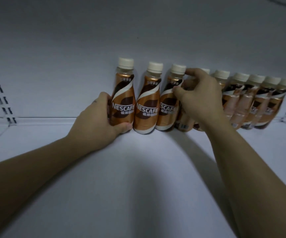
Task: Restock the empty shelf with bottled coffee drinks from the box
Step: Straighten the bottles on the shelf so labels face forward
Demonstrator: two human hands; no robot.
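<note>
Row of bottles [238, 100] standing along shelf [138, 169] back wall. Left hand [102, 121] clamping end bottle [122, 95]; right hand [200, 97] pinching third bottle [169, 100]. Front shelf space remaining unfilled; box out of view.

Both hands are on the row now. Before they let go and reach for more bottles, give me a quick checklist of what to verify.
1. Leftmost bottle seated on the shelf: cannot tell; the left hand wraps its base.
2. Second bottle upright, label forward: ok.
3. Third bottle released: not ok; the right hand pinches its neck.
4. Fourth bottle: cannot tell; it is mostly hidden behind the right hand.
5. Right-end bottles facing forward: cannot tell; blurred.
6. Room for more: ok; shelf left of the row and in front of it is bare.
7. Box in reach: cannot tell; not in view.
</note>
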